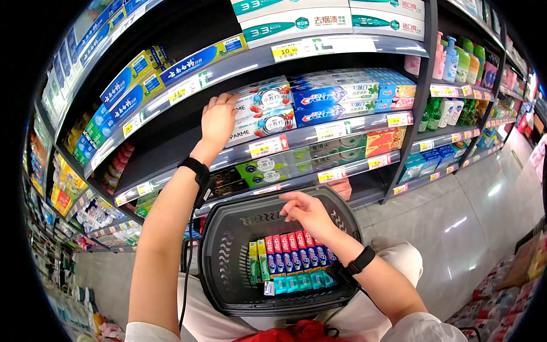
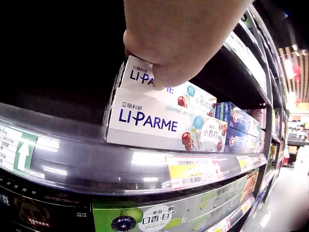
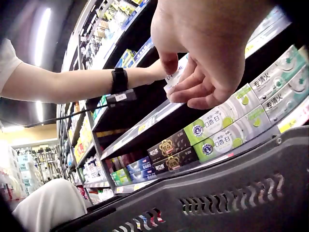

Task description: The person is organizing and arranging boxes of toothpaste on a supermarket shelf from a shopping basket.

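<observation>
Bright overhead tube light [image 3: 42, 36], black-rimmed fisheye distortion, glare on tiled floor [image 1: 444, 233], dark shelf recesses [image 1: 199, 25]

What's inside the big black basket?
The basket holds red packs, blue packs and teal packs, plus yellow-and-green packs on the left. The right arm hides part of the right side; anything underneath the packs is covered.

Toothpaste boxes [image 1: 265, 111] are stacked on a shelf [image 1: 301, 138], the left hand [image 1: 218, 118] laid at the left end of the upper one. Other cartons [image 1: 342, 102] are lined up to their right, more being kept below. Before the shelf a basket [image 1: 223, 233] is set, small packs [image 1: 293, 262] arranged inside it, the right hand [image 1: 307, 214] held above; bottles [image 1: 451, 60] are shelved farther right
</observation>
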Demonstrator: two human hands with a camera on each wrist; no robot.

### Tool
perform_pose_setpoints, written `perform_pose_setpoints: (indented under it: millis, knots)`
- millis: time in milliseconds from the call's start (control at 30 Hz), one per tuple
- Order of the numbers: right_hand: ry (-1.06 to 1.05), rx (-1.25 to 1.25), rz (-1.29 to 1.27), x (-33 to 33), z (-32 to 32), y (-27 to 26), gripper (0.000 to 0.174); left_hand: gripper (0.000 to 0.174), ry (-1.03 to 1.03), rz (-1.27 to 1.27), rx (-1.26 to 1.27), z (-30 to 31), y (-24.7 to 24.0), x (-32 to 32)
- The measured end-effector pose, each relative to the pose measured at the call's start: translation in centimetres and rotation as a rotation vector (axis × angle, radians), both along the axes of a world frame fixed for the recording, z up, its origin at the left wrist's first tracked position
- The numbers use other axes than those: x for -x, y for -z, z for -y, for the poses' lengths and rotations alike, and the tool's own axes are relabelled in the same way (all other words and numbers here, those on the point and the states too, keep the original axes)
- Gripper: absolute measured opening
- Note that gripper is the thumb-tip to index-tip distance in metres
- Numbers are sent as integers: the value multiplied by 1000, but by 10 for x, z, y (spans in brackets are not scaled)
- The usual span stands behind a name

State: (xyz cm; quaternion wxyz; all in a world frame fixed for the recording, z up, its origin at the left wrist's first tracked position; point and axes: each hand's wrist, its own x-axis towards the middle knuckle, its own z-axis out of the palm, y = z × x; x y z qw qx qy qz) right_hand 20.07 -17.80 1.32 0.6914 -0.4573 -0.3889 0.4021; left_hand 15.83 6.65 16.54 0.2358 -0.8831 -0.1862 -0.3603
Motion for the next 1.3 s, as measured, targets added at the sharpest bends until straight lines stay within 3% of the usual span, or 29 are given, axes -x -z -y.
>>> perform_pose_setpoints:
  millis: [467, 567, 633, 767, 800, 833, 900, 967, 1033, 1100, 1167, 1200, 1300]
  knots:
    - [-5, 59, 80, 0, 8, 0, 26, 37, 42, 14, 74, -8, 7, 1]
    - [36, -8, 29, -12, 2, 6, 23, 44, 262, 86, -39, 21, 14, 12]
    - [197, 8, 13, -24, 12, -12, 23, 44, 573, -148, -22, 61, 39, 35]
    - [300, -30, -98, -39, 19, -22, 23, 32, 654, -264, 172, 78, 102, 60]
    - [351, -6, -94, -41, 21, -29, 21, 26, 607, -263, 304, 83, 120, 67]
    - [346, -30, -123, -47, 23, -28, 20, 22, 513, -320, 648, 78, 175, 81]
    - [371, 12, -117, -46, 24, -30, 20, 18, 435, -450, 980, 78, 199, 88]
    - [328, 38, -90, -44, 23, -35, 25, 29, 301, -1041, 1160, 42, 276, 110]
    - [323, 36, -72, -46, 25, -29, 26, 48, -297, -1525, 1617, 69, 276, 126]
    - [333, 57, -73, -47, 25, -26, 26, 71, -362, -1659, 1680, 62, 309, 137]
    - [338, 20, -62, -49, 26, -28, 26, 80, -379, -1630, 1797, 82, 320, 146]
    - [336, 4, -76, -49, 26, -30, 27, 90, -374, -1664, 1993, 89, 322, 147]
    - [348, 1, -91, -51, 24, -28, 26, 108, -383, -1731, 1970, 112, 323, 147]
